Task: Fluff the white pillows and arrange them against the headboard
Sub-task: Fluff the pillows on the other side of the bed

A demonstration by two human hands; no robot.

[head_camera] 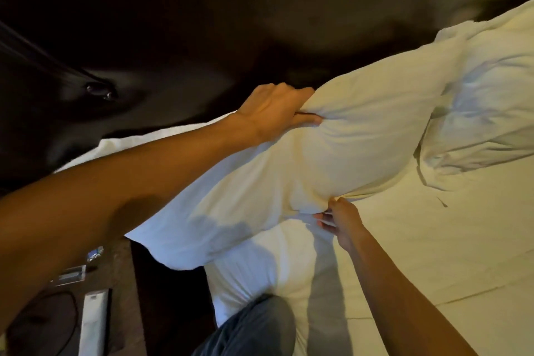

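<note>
A large white pillow point(303, 159) is lifted off the bed, lying slantwise across the middle of the view. My left hand point(274, 108) grips its upper edge, fingers dug into the fabric. My right hand point(339, 218) pinches its lower edge from below. A second white pillow point(488, 113) leans at the upper right, blurred at its top. A third white pillow point(260, 272) lies flat under the held one, near my knee. The dark headboard point(202, 37) fills the top of the view behind them.
The white bed sheet point(433, 254) spreads to the right and below. A dark bedside table point(57, 312) at the lower left carries a white remote point(94, 324), a cable and small items. A wall fitting point(101, 91) sticks out at the left.
</note>
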